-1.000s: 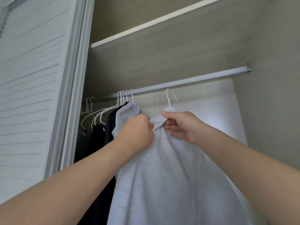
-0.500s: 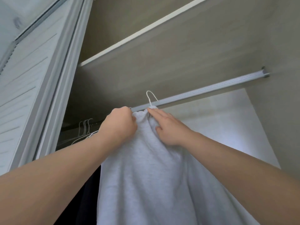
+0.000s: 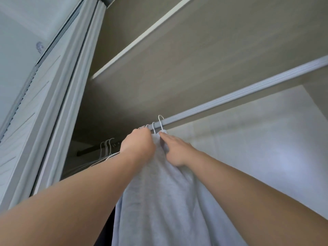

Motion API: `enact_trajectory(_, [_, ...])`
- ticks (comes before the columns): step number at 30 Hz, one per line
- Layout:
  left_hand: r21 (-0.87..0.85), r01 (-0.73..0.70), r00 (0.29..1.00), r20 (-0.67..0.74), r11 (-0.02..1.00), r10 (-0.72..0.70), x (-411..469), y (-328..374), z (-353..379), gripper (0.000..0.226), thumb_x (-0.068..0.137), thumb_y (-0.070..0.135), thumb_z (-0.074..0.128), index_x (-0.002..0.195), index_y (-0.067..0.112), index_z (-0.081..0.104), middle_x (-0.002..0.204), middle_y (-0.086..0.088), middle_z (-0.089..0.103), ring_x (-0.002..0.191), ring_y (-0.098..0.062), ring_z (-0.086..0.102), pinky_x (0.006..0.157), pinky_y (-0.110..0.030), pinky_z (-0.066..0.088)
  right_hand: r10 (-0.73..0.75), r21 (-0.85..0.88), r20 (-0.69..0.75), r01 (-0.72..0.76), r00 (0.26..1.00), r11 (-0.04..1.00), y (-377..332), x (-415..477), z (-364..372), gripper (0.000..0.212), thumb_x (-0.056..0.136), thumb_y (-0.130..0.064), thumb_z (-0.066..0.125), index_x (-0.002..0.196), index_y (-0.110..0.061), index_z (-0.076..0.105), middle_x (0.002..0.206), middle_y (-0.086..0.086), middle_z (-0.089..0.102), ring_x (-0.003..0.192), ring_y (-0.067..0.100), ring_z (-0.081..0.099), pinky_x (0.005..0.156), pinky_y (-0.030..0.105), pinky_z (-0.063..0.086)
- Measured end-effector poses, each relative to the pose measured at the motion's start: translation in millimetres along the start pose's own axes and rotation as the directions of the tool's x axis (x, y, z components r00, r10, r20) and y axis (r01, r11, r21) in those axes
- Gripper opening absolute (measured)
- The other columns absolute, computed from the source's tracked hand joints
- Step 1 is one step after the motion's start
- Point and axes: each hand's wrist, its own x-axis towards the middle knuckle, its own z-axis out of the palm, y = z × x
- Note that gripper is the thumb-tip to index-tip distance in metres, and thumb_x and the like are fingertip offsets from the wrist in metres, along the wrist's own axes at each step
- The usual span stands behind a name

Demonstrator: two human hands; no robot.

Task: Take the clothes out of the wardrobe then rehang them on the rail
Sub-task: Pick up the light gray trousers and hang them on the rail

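A light grey garment (image 3: 165, 197) hangs from a white wire hanger whose hook (image 3: 161, 121) sits at the grey rail (image 3: 230, 97). My left hand (image 3: 138, 145) grips the garment's top at its left side, just under the rail. My right hand (image 3: 174, 150) pinches the cloth at the neck, right below the hook. Whether the hook rests fully on the rail I cannot tell.
More white hanger hooks (image 3: 106, 146) with dark clothes hang further left on the rail. A wooden shelf (image 3: 142, 41) runs above the rail. The louvred wardrobe door (image 3: 35, 112) stands at the left. The rail's right stretch carries no hangers.
Both hands have lifted the grey garment up to the rail, and the hook now sits at the rail beside the other hooks. The camera has tilted upward.
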Motion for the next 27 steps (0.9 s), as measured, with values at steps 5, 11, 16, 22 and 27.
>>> enact_trajectory(5, [0.118,0.012,0.999,0.047,0.993,-0.018,-2.5,-8.4,10.6,0.011,0.094,0.017,0.049,0.103,0.015,0.055,0.112,-0.009,0.062,0.101,-0.032,0.062,0.071,-0.034,0.042,0.015,0.131,0.043,-0.021,0.999,0.991,-7.2,14.5,23.7,0.071,0.079,-0.014,0.045,0.144,-0.036,0.029,0.147,-0.006,0.044,0.129,0.028,0.047,0.103,0.043,0.043])
enact_trajectory(11, [0.254,-0.062,0.997,0.054,0.965,0.049,-6.9,-18.4,15.8,0.026,0.094,0.015,0.046,0.118,0.013,0.057,0.123,-0.01,0.056,0.116,-0.033,0.053,0.084,-0.037,0.039,-0.012,0.207,-0.007,0.013,1.0,0.978,-5.1,21.0,37.4,0.066,0.077,-0.009,0.044,0.139,-0.029,0.036,0.147,-0.004,0.043,0.13,0.025,0.045,0.103,0.041,0.042])
enact_trajectory(16, [0.31,-0.114,0.993,0.077,0.944,0.095,-18.3,-23.9,11.3,0.029,0.095,0.021,0.046,0.123,0.015,0.051,0.128,-0.009,0.048,0.118,-0.032,0.044,0.091,-0.04,0.036,0.006,0.162,-0.001,-0.005,1.0,0.987,-2.3,12.1,35.5,0.076,0.082,-0.013,0.047,0.151,-0.033,0.023,0.158,-0.008,0.03,0.139,0.024,0.038,0.109,0.039,0.038])
enact_trajectory(22, [0.295,-0.159,0.987,0.08,0.942,0.142,-47.0,-41.8,-16.6,0.045,0.098,0.049,0.04,0.133,0.023,0.049,0.135,-0.004,0.046,0.125,-0.03,0.038,0.1,-0.045,0.033,0.016,0.162,-0.113,0.002,0.993,0.987,-13.7,-24.1,17.8,0.063,0.094,-0.024,0.045,0.153,-0.033,0.024,0.159,-0.009,0.026,0.141,0.023,0.034,0.111,0.043,0.033])
enact_trajectory(27, [0.251,-0.216,0.968,-0.073,0.943,0.241,-106.3,-81.5,-56.0,0.047,0.098,0.056,0.036,0.137,0.032,0.048,0.147,0.007,0.042,0.139,-0.022,0.026,0.109,-0.043,0.025,-0.046,0.183,-0.313,0.108,0.949,0.977,-53.3,-74.8,19.3,0.057,0.098,-0.035,0.046,0.152,-0.027,0.029,0.159,-0.006,0.029,0.146,0.016,0.024,0.115,0.04,0.025])
